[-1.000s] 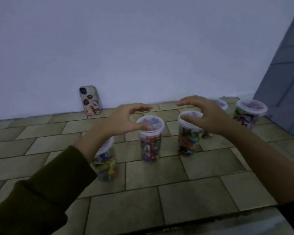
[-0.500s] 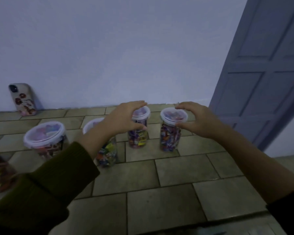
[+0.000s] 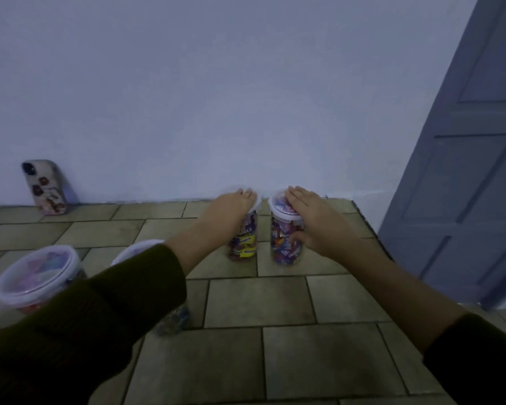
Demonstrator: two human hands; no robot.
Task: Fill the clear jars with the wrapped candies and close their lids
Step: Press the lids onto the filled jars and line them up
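Left hand (image 3: 231, 209) presses the left jar (image 3: 246, 241) lid, right hand (image 3: 313, 220) the right jar (image 3: 284, 247) lid; fingers straight, released.

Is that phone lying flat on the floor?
No, the phone stands on its end on the tiles, leaning back against the wall.

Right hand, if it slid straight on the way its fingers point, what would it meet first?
Probably the wall. The right hand rests on the right jar's lid, fingers aimed forward and slightly left; past the rim nothing shows before the wall, though depth is unclear.
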